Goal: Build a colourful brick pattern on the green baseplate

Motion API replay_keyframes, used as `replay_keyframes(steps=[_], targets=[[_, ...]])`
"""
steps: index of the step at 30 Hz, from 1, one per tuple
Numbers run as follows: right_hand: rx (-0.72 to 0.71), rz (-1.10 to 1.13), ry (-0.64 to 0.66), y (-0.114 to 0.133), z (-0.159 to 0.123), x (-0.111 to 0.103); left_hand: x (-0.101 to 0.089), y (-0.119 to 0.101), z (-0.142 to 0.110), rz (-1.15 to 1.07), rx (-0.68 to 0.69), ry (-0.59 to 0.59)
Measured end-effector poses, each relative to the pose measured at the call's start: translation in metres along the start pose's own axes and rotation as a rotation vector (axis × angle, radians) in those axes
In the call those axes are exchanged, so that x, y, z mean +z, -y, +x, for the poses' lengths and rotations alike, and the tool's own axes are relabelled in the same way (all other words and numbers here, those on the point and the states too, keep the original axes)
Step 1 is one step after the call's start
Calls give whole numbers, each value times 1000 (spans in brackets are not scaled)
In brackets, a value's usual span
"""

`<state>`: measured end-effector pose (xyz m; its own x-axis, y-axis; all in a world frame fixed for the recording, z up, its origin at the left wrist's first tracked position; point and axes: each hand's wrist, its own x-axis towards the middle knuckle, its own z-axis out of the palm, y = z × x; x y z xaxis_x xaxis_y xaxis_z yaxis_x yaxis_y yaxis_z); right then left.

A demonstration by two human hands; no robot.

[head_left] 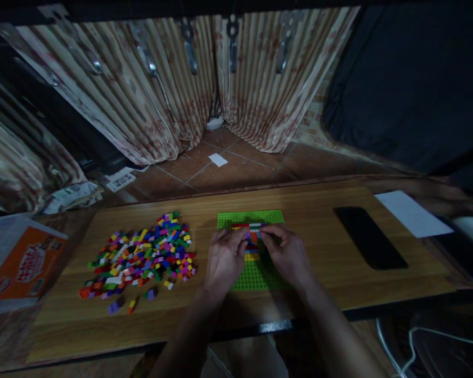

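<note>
A green studded baseplate lies on the wooden table, carrying a small block of toy building bricks in red, yellow, blue, orange and white. My left hand is closed against the left side of these bricks, its thumb and fingertips touching them. From the right, my right hand pinches at the upper right corner of the same bricks, beside a pale brick. The fingers hide part of the build, and single bricks between them are too small to make out.
Left of the baseplate spreads a pile of loose bricks, with a few strays nearer me. A black phone-like slab and a white sheet lie to the right. A clear box with an orange label stands at far left.
</note>
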<state>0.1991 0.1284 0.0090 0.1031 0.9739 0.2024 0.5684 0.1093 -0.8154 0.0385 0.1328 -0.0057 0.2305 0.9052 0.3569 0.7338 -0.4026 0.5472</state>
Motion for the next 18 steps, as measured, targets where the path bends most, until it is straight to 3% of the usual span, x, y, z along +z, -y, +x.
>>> replay_keyframes(steps=[9, 13, 18], targets=[[4, -3, -59, 2, 0, 15, -6, -6, 6, 114, 72, 89], [34, -64, -128, 1, 1, 24, -6, -7, 7, 93, 42, 65], [39, -124, -123, 1, 3, 30, 0, -4, 5, 47, -13, 20]])
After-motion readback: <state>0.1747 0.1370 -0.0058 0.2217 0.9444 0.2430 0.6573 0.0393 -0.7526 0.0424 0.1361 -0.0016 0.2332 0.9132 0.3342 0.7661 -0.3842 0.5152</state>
